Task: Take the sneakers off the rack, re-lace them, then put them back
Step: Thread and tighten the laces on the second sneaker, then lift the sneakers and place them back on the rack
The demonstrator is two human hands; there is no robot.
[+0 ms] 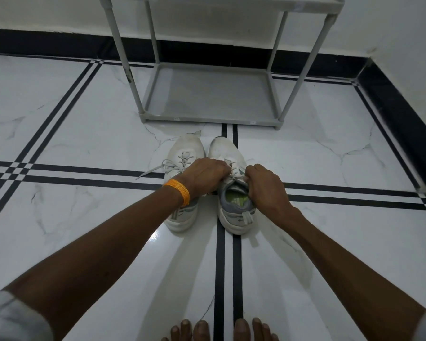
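step: re-lacing right sneaker [234,193] | left hand [204,177] and right hand [266,185] fingers pinched its lace [235,178] | left sneaker [185,158] beside fingers (lace loose), rack [207,94] beyond | next: likely thread eyelets evenly

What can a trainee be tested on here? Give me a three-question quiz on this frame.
1. True or false: both sneakers sit on the rack shelf.
2. Which sneaker are both hands working on? A) left sneaker B) right sneaker
3. Fill in: the orange band is on the ___ wrist.

Key: 1 false, both stand on the floor in front of the rack. 2 B, the left hand and right hand pinch its laces. 3 left.
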